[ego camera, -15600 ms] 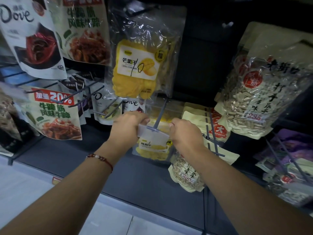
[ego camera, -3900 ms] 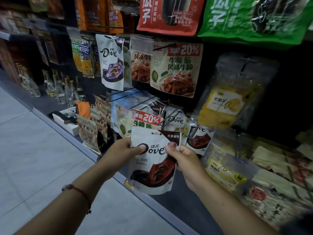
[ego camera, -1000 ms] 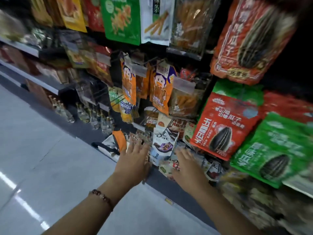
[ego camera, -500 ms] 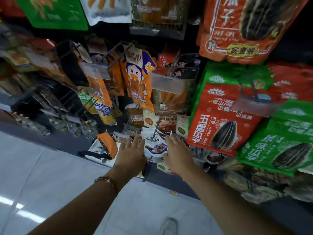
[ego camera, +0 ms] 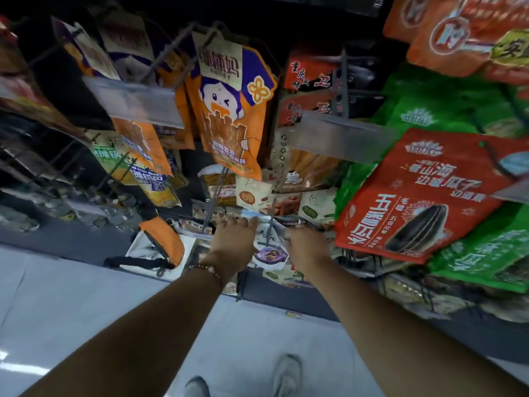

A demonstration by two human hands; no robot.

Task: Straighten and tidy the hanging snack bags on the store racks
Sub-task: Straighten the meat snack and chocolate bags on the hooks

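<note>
White chocolate bag (ego camera: 269,247) hung on a low rack hook between both hands; left hand (ego camera: 233,242) and right hand (ego camera: 307,245) each pinched its top edge with curled fingers.

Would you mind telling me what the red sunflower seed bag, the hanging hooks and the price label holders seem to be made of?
Red sunflower seed bag: probably printed plastic film, fairly matte, soft creases. Hanging hooks: thin grey wire, likely metal. Price label holder: seemingly clear plastic strip, pale sheen, the orange bag behind showing dimly through.
</note>
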